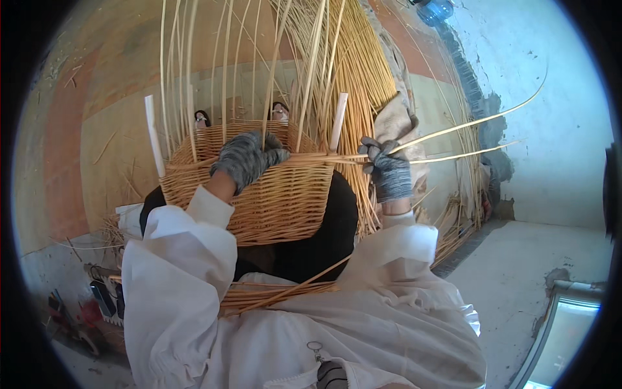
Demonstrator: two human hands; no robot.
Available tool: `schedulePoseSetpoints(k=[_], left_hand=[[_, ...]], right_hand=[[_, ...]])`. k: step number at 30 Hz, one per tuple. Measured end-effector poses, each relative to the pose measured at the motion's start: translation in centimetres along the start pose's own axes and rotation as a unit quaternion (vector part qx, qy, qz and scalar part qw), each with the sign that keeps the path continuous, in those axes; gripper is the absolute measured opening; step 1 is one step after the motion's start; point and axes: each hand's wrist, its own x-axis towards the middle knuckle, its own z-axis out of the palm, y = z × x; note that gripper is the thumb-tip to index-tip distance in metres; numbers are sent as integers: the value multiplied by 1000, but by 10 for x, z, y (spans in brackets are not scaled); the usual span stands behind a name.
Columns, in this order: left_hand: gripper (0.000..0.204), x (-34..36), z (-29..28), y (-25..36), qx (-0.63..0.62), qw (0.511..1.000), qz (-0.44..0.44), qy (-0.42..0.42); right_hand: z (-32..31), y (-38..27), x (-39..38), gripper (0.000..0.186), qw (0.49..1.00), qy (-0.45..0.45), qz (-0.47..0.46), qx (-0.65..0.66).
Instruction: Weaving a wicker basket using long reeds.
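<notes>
A half-woven wicker basket (278, 207) rests on my lap, its upright rods rising from the far side. My left hand (248, 160), in a grey glove, is closed over the near rim, thumb and fingers around the weaving there; its fingertips are partly hidden. To the right of the basket my right hand (389, 170), gloved too, has its fingers curled round long wicker rods (463, 129). These run from the rim past a corner post and out to the right, their tips spread apart. Pale wooden posts (338, 122) stand at the near corners.
A big bundle of loose wicker rods (353, 58) lies on the floor beyond the basket. More cut rods (278, 297) lie across my lap. A cloth (395, 120) sits beside the bundle. On the right is a pale wall (551, 155); tools (100, 298) lie at the lower left.
</notes>
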Motion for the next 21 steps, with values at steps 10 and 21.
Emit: schedulePoseSetpoints(k=[10, 21], left_hand=[[41, -6, 29, 14, 142, 970, -143, 139], [54, 6, 13, 3, 57, 995, -75, 34]], right_hand=[[175, -18, 121, 66, 688, -160, -408, -578], [42, 12, -7, 47, 985, 67, -159, 14]])
